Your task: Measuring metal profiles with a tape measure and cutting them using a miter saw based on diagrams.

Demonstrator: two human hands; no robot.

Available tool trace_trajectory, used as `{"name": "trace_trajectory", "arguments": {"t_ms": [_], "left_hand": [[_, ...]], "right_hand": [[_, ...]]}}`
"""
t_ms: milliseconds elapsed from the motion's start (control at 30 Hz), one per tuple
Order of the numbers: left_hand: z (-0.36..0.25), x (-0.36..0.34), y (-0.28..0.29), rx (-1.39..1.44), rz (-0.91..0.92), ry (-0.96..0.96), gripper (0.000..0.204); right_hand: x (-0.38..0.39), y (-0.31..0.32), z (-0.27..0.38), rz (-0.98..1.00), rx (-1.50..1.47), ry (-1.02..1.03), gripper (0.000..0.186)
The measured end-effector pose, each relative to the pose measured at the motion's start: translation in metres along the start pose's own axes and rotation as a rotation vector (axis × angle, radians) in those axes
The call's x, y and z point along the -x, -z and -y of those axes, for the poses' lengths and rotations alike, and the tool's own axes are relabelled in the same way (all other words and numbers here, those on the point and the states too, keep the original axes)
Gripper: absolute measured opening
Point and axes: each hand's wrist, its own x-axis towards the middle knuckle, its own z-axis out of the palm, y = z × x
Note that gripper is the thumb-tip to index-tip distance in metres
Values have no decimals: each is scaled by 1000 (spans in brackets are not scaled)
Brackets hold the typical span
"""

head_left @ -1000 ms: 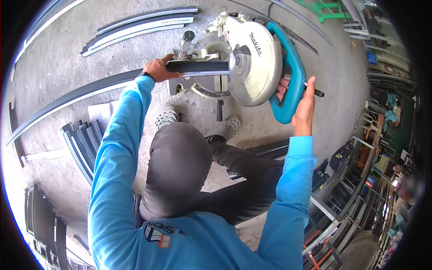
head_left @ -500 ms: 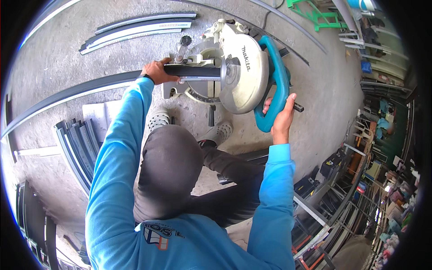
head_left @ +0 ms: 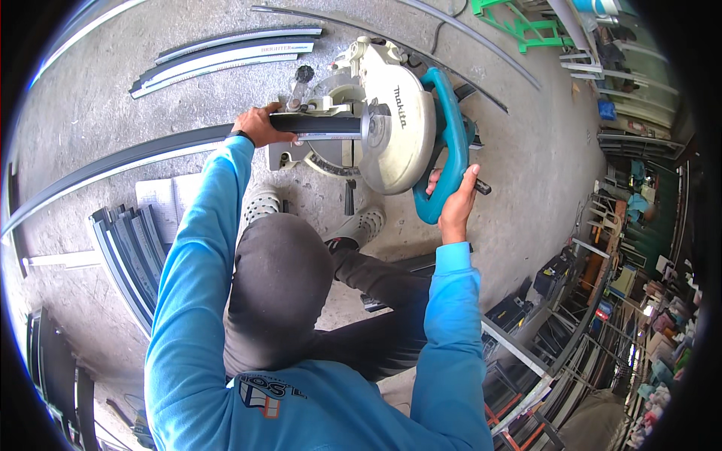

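Note:
My left hand (head_left: 262,126) is closed around a long dark metal profile (head_left: 165,146), pressing it against the fence of a miter saw (head_left: 406,154). The profile runs off to the left in a curve, and its right end meets the saw's round cream blade guard, which hides the blade. My right hand (head_left: 457,207) is wrapped around the lower part of the saw's teal loop handle (head_left: 454,124). Below the profile lies the saw's base (head_left: 284,158), with a dark knob (head_left: 350,197) sticking out toward me.
Several cut profiles (head_left: 226,56) lie on the concrete floor at the far left, and another stack (head_left: 129,252) rests near my left arm beside an open notebook (head_left: 169,197). A green stand (head_left: 526,34) is at the far right. Metal racks (head_left: 519,346) crowd the right side.
The saw head and my right hand on its handle have shifted slightly left toward the profile. My left hand keeps its hold on the profile.

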Motion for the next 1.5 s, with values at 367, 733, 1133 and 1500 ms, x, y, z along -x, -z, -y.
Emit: {"name": "trace_trajectory", "arguments": {"t_ms": [367, 733, 1133, 1500], "left_hand": [[1, -1, -2, 22, -1, -16, 94], [3, -1, -4, -2, -20, -33, 94], [2, -1, -3, 5, 8, -17, 95], [-3, 1, 2, 1, 34, -3, 100]], "right_hand": [[1, 0, -8, 6, -32, 27, 72], [-8, 1, 28, -11, 45, -22, 72], [1, 1, -8, 12, -13, 27, 71], [1, 3, -25, 33, -47, 66, 65]]}}
